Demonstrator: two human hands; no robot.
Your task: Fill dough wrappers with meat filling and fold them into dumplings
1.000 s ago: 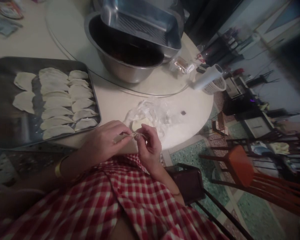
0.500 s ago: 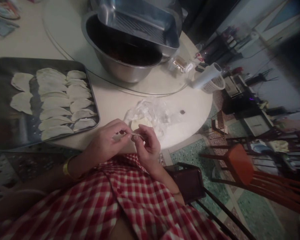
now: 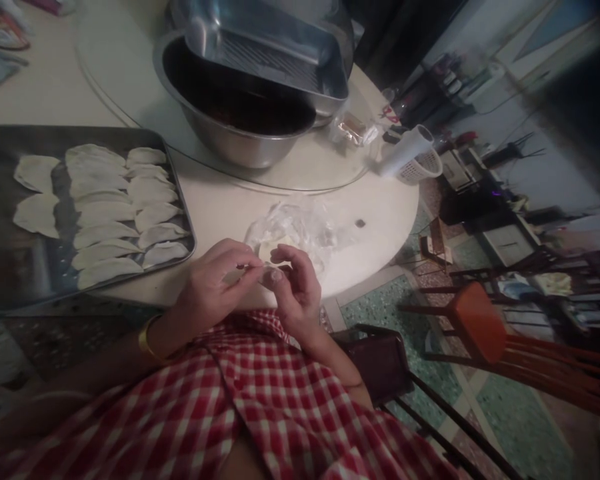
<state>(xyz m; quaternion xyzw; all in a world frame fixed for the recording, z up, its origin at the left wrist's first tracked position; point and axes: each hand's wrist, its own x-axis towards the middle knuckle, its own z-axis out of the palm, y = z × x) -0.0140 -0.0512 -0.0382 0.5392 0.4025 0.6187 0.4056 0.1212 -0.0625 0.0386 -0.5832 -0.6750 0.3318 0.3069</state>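
Both my hands pinch one pale dumpling (image 3: 258,271) just above the near edge of the round white table (image 3: 380,220). My left hand (image 3: 211,288) cups it from the left with fingers curled over its rim. Thumb and fingers of my right hand (image 3: 295,290) are closed on its right end. Most of the dumpling is hidden between my fingers. A metal tray (image 3: 20,273) at the left holds several folded dumplings (image 3: 105,213) in rows. Behind my hands lies a clear plastic bag with dough wrappers (image 3: 293,230).
A big steel bowl (image 3: 230,137) stands on the turntable (image 3: 325,170) at the back with a steel pan (image 3: 260,47) resting on it. A white roll and small basket (image 3: 410,157) lie at the table's right edge. A dark stool (image 3: 380,367) and orange chair (image 3: 475,327) stand on the floor to the right.
My hands stayed together on the dumpling, working along its rim; my right fingers curled in closer. The view shifted slightly, so the tray and bowl slid left.
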